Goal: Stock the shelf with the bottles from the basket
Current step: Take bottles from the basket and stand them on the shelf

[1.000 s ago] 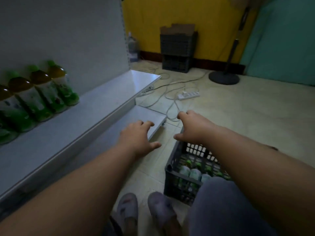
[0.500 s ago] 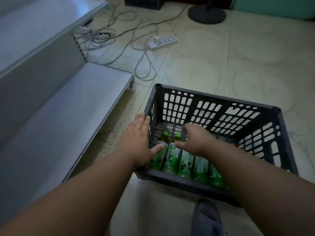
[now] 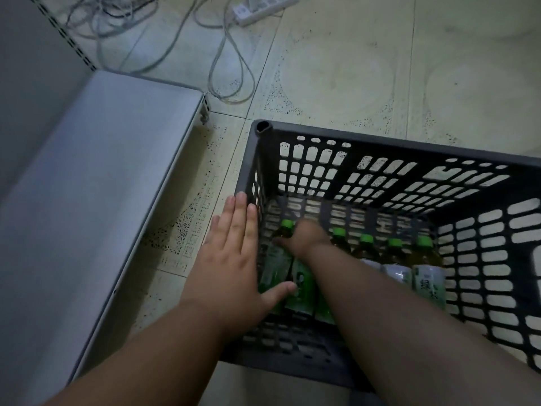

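Observation:
A dark grey plastic basket (image 3: 380, 148) stands on the floor to the right of the grey lower shelf (image 3: 102, 186). Several green-capped bottles with green labels (image 3: 427, 276) lie side by side on its bottom. My right hand (image 3: 304, 238) is down inside the basket, fingers curled over the neck of the second bottle from the left, next to the leftmost bottle (image 3: 275, 268). My left hand (image 3: 234, 259) hovers flat over the basket's left wall, fingers straight and thumb spread over the bottles, holding nothing. The bottle under my right hand is mostly hidden.
A white power strip (image 3: 263, 7) and loops of grey cable (image 3: 228, 63) lie on the tiled floor (image 3: 380, 68) beyond the basket. The shelf's corner (image 3: 205, 109) sits near the basket's far left corner.
My view has dropped from the shelf to the basket. My right hand has gone deeper into the basket and onto a bottle. My left hand stays by the left wall.

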{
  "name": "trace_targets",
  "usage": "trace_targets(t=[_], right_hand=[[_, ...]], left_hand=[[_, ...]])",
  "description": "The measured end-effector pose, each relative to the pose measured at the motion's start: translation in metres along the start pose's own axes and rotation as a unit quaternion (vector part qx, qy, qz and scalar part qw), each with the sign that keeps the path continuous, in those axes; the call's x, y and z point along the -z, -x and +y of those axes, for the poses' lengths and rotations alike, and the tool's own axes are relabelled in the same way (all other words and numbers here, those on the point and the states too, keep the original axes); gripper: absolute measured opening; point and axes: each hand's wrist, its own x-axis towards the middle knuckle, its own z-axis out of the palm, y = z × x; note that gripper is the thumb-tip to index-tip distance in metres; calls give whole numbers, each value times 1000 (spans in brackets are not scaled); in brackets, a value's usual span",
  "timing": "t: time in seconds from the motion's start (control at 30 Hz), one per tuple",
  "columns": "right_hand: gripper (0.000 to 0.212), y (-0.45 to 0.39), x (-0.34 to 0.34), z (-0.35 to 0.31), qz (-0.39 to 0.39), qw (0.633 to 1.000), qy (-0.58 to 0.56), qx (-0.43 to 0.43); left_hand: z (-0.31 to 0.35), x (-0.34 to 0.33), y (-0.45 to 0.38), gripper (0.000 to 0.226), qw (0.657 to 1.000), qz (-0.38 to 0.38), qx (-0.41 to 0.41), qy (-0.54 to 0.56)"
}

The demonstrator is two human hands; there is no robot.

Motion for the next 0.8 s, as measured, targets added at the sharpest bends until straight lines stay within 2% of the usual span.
trace_targets(t=[0.13, 0.2, 0.37, 0.5, 0.57, 0.67, 0.73, 0.8], right_hand=[[76, -12, -10, -17, -5, 993, 108, -39], [81, -16, -15, -17, 5, 994, 99, -47], [70, -2, -24, -5, 44, 998, -35, -8], [64, 17, -17, -6, 6, 984, -176, 11], [54, 27, -5, -8, 13, 983, -176, 47], [56, 54, 24, -12, 61, 977, -180, 98], [51, 84, 59, -20, 90, 970, -186, 131], [42, 115, 95, -31, 105, 962, -187, 172]], left_hand=[[-3, -8, -1, 118, 1000, 12, -17, -16], [-4, -8, -2, 118, 999, 18, -23, -14], [-3, -7, -1, 119, 1000, 3, -10, -8], [-1, 2, 1, 119, 1000, -6, 6, 20], [1, 7, 1, 119, 1000, -21, 6, 2], [2, 15, 3, 121, 999, -51, 12, 2], [1, 30, 8, 122, 996, -61, 22, 62], [1, 51, 17, 122, 990, -34, 32, 134]])
